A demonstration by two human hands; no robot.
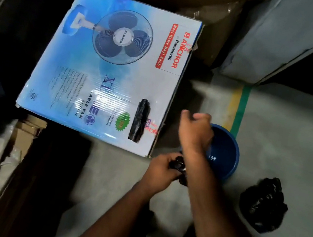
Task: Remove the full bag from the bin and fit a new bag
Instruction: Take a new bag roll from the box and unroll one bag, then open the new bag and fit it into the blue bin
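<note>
A small blue bin (226, 149) stands on the grey floor, with no bag visible in it. A tied, full black bag (263, 204) lies on the floor to its right. My left hand (161, 169) grips a crumpled black bag (180, 165) just left of the bin. My right hand (195, 131) is raised over the bin's left rim, fingers curled; whether it pinches part of that bag is hidden. A roll of black bags (140, 120) lies on the fan box.
A large blue-and-white table fan box (108, 66) sits left of the bin. Brown cartons (208, 10) stand behind it, a pale wall corner (274, 44) at top right. A yellow-green floor stripe (240, 108) runs behind the bin. Dark clutter fills the left.
</note>
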